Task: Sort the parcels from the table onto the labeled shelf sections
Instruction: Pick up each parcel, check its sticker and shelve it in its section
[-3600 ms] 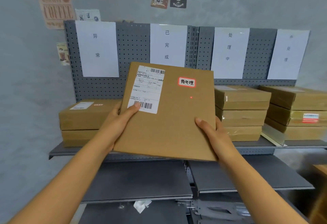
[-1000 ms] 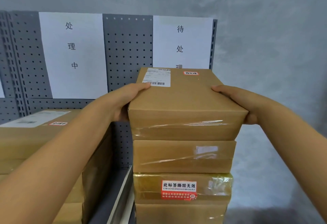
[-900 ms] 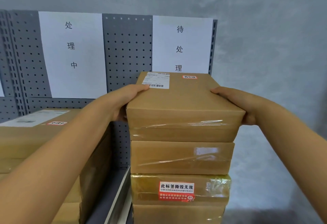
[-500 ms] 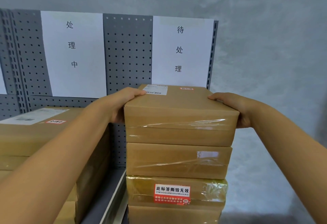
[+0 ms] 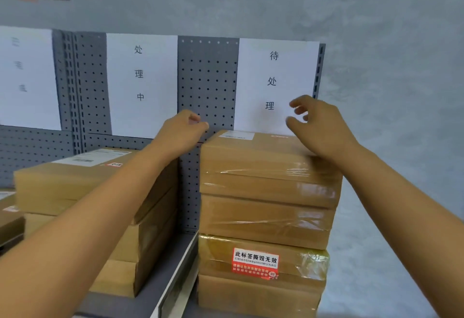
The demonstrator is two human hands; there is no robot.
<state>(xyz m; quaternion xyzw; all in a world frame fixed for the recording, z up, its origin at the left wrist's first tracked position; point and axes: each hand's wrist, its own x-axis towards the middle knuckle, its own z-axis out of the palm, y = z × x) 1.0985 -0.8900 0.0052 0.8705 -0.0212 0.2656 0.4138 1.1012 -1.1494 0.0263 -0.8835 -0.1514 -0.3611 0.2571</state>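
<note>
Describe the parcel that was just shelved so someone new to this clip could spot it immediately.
Find the white sign reading 待处理 at the right end of the grey pegboard. Beneath it stands a stack of brown parcels; the one meant is the top parcel. Unlike those below, it shows a white shipping label on its upper face and lies between the open hands.

Parcel sorting storeroom: grey pegboard shelving point(image 5: 206, 79), paper section signs point(image 5: 141, 84), stacked taped cartons point(image 5: 266, 217).
</note>
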